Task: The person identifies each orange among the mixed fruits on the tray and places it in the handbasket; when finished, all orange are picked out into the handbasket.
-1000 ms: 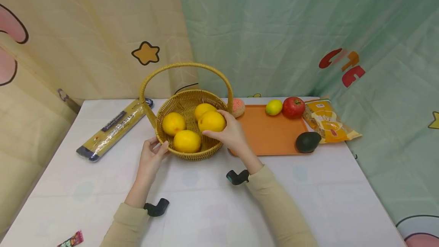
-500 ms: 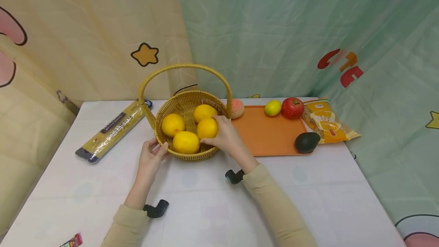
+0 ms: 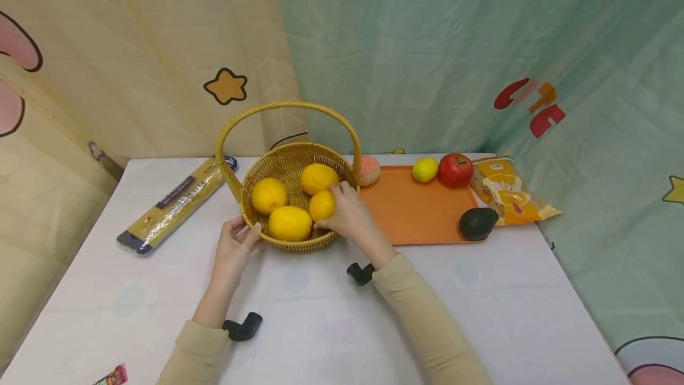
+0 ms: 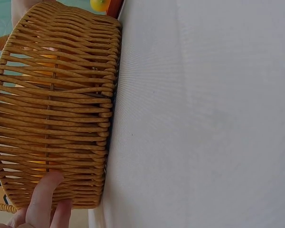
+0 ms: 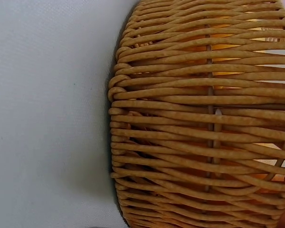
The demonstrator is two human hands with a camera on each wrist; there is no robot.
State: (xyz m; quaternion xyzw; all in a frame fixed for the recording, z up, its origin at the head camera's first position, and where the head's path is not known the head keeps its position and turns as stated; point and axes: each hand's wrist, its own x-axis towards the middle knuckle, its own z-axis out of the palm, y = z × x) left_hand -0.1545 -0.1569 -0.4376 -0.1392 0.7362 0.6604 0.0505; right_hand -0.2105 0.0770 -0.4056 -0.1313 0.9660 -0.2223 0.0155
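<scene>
A woven basket (image 3: 299, 247) with a tall hooped handle stands on the table, its weave filling much of both wrist views. My left hand (image 3: 235, 248) holds its front-left rim, thumb on the edge; in the left wrist view, fingers (image 4: 42, 197) lie against the outer wall. Inside the right part of the basket, my right hand (image 3: 354, 215) grips a smooth yellow fruit (image 3: 321, 205), partly hidden by the fingers. Three more lie in there: a left yellow fruit (image 3: 269, 196), a front yellow fruit (image 3: 290, 223) and a back yellow fruit (image 3: 319, 179).
Right of the basket lies an orange tray (image 3: 417, 212) with a lemon (image 3: 425, 169), a red apple (image 3: 455, 169) and a dark avocado (image 3: 478, 223) along its edges. A pinkish round fruit (image 3: 369, 170), a yellow snack bag (image 3: 507, 189), a long noodle packet (image 3: 173, 207) and a small wrapper (image 3: 113, 375) lie around.
My right hand has lowered the yellow fruit into the basket, slightly leftward and down among the others. The left hand stays on the rim.
</scene>
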